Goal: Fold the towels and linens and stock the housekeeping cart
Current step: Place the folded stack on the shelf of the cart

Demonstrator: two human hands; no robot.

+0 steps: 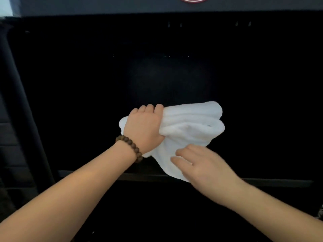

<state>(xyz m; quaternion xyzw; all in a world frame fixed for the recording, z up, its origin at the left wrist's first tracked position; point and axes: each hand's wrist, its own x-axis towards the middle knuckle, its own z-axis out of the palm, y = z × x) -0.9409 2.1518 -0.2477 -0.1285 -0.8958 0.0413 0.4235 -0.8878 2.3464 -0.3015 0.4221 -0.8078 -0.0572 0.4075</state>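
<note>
The job looks to be in its stocking stage for this one piece. A white towel is already gathered into a thick, layered bundle, though not a tidy one: the folds at its far right end are rounded and stacked, while a loose flap hangs down at the near side. It is held at the mouth of a dark open compartment of what I take to be the housekeeping cart, just beyond the front lip of the shelf and about midway along it. The inside is too dark to show whether other linens are stocked there, or whether the towel rests on anything, so how much of the whole task is left cannot be judged. For this towel, what remains is likely squaring the flap and setting it down inside.

The left hand, with a beaded bracelet at the wrist, is clamped on the towel's left end, fingers curled over the top and cloth bunched in the palm. The right hand lies apart from it, lower and nearer, fingers fairly straight and resting on the hanging flap. Its thumb is hidden, so a pinch underneath cannot be ruled out
</note>
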